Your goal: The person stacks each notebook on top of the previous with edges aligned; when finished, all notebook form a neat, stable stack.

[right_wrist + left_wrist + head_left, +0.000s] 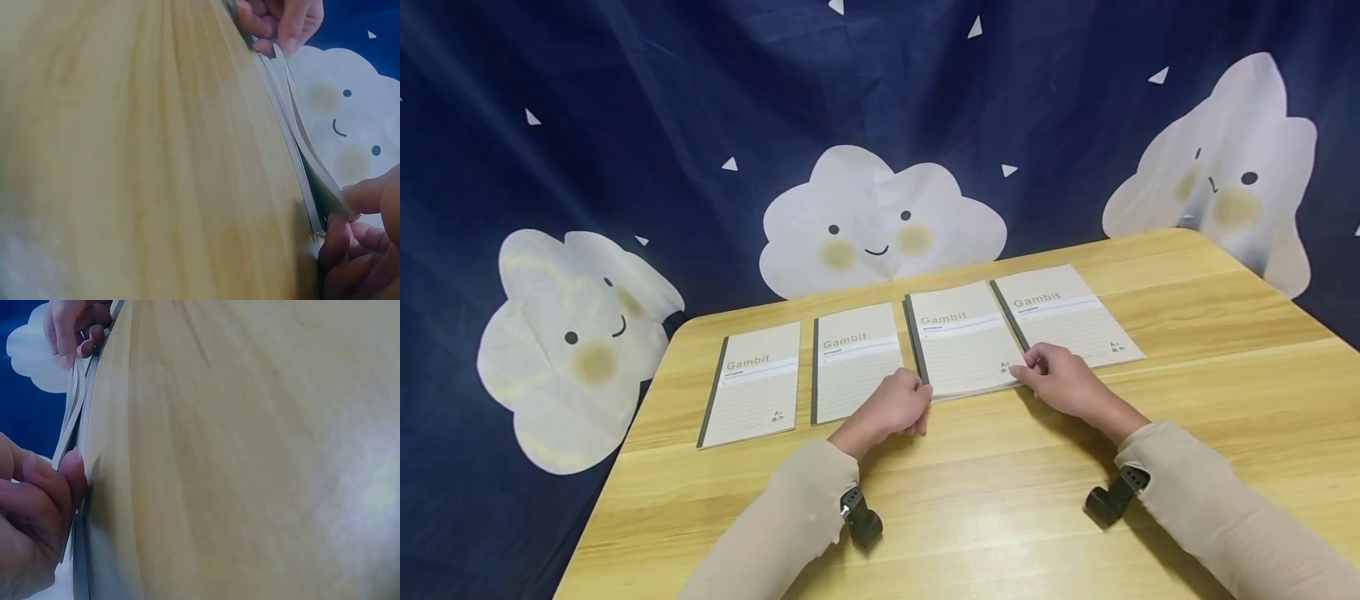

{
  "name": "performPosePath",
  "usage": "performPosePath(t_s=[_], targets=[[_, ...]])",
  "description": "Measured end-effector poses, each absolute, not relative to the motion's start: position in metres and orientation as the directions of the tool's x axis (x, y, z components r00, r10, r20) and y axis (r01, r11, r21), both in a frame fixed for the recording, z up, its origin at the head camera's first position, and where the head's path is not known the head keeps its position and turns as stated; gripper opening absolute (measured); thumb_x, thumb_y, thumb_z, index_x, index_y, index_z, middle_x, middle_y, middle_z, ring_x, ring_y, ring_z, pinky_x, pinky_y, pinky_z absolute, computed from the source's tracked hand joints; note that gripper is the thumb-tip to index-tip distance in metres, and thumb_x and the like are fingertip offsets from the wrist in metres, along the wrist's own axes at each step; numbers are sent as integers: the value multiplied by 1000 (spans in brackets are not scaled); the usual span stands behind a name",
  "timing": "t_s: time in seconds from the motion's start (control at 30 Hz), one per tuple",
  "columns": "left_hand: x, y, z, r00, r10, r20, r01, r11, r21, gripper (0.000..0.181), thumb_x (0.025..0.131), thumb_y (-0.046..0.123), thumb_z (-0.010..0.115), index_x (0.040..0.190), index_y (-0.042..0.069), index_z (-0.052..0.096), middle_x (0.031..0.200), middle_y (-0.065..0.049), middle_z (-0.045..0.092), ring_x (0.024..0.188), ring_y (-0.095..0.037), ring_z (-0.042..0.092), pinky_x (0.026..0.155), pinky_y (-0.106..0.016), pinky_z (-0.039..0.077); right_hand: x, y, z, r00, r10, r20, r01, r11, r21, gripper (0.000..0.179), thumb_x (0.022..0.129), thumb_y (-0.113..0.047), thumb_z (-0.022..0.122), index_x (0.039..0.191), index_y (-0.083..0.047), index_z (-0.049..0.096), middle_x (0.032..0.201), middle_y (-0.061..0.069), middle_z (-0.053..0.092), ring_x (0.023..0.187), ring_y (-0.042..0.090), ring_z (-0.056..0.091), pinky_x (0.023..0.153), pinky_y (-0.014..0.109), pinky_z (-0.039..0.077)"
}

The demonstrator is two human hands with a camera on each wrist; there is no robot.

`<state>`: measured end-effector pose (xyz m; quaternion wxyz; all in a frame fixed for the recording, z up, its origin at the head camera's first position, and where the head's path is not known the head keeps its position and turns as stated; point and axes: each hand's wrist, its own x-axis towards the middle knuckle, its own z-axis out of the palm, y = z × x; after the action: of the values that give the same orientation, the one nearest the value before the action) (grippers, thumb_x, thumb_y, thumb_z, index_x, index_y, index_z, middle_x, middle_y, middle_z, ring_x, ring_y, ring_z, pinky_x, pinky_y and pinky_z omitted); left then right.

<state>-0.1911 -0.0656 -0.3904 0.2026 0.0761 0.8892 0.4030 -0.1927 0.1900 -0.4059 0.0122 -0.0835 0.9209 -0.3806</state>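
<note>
Both hands pinch the lower corners of a cream "Gambit" notebook (958,354) with a dark spine. My left hand (895,402) has the spine-side corner, and my right hand (1063,383) has the opposite corner. A second dark spine peeks out along its left side, from another notebook underneath. In the right wrist view the held notebook's near edge (312,156) bows, with a gap over the lower one (284,134). The right thumb lies on top and the fingers curl below. In the left wrist view, my left hand (34,512) grips that same edge.
To the left lie two matching notebooks, one nearer (856,362) and one farther out (756,383). Another notebook (1060,317) lies right beside the held one. All rest on a wooden table (970,500), with a dark blue cloud-print curtain (880,83) behind its far edge.
</note>
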Motion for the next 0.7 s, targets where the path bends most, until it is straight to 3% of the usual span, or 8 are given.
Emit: performPosePath(t_s=[0.3,0.7], targets=[[-190,-64,-388,-904,303,-301,41,764,644,39,101,19,38,69,4,55,44,-3,54,35,-14,42,36,-24,31,-193,189,-404,-984,-173,47,-158,710,-686,21,91,-23,60,88,-4,54,65,2,53,60,15,47,59,29,36],[-192,-60,-387,-894,351,-279,177,847,500,43,102,19,35,65,7,55,37,0,47,31,-12,41,39,-24,32,-196,188,-406,-986,-159,41,-147,743,-653,21,90,-24,61,87,-5,55,70,3,53,62,16,46,58,28,36]])
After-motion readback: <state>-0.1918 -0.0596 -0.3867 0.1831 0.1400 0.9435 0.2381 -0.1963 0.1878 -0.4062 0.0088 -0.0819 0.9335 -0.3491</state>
